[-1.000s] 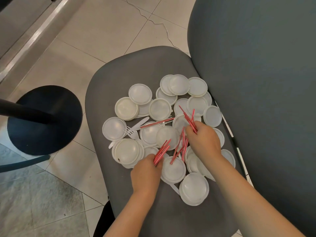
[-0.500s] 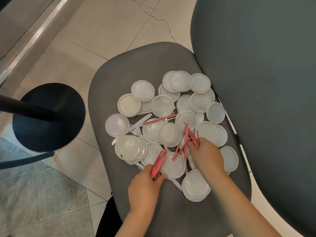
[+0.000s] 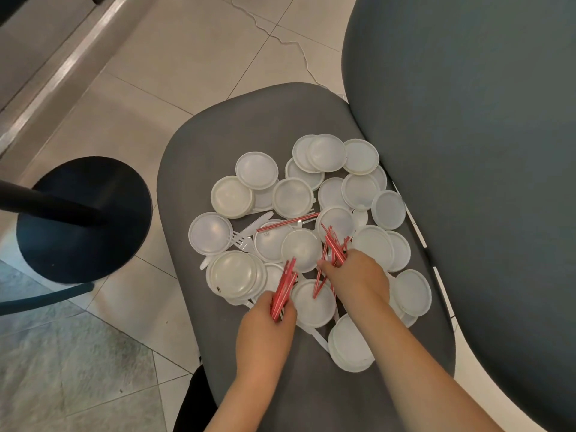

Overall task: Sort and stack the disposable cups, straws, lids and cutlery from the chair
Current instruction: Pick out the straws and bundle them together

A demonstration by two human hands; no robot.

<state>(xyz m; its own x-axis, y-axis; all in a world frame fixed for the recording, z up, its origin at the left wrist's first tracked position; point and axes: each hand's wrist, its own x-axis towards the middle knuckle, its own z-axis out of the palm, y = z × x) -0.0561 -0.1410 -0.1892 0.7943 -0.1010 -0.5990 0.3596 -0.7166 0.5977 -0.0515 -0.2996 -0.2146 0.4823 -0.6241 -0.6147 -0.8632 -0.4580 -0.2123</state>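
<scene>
Red-striped thin straws [image 3: 284, 286] gripped by left hand [image 3: 265, 335], right hand [image 3: 358, 280]; round lids [image 3: 256, 170].

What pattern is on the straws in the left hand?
The straws are red-and-white striped; head view shows it best.

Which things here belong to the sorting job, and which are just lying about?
Job: left hand gripping a straw bundle; right hand gripping loose straws; lone straw; white lids; plastic fork; plastic knife; chair seat.
Lying about: black stand base; tiled floor.
</scene>
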